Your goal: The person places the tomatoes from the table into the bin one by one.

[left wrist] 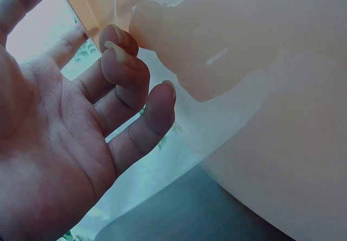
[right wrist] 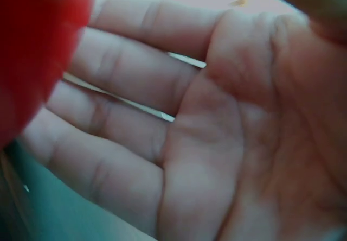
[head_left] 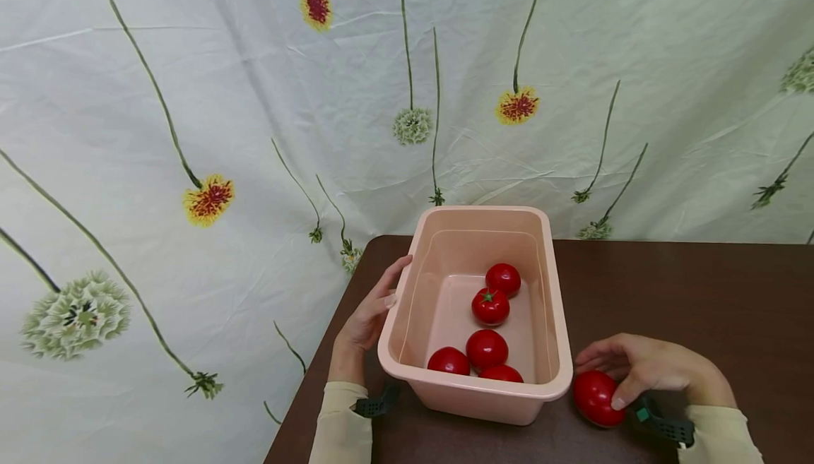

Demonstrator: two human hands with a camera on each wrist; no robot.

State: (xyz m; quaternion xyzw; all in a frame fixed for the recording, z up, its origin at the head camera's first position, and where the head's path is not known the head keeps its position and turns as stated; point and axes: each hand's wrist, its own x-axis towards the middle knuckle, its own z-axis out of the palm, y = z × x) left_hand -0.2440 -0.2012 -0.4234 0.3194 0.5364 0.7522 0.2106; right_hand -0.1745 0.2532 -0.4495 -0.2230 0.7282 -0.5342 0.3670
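A pink plastic bin (head_left: 413, 373) sits on the table with several red tomatoes (head_left: 486, 349) in it; one shows a green stem top. My left hand (head_left: 369, 319) is at the bin's left side, fingertips at the rim. In the left wrist view, its loosely bent fingers (left wrist: 142, 113) lie against the smooth outer wall. Just right of the bin's near corner, my right hand (head_left: 661, 365) holds another tomato (head_left: 596, 399), thumb on the near side and fingers on the far side. The right wrist view shows that tomato as a blurred red shape beyond the palm.
The dark brown table (head_left: 674, 287) extends to the right of the bin, and its left edge runs close by my left forearm. Behind and to the left hangs a pale cloth (head_left: 254, 82) printed with flowers. Each wrist wears a dark strap.
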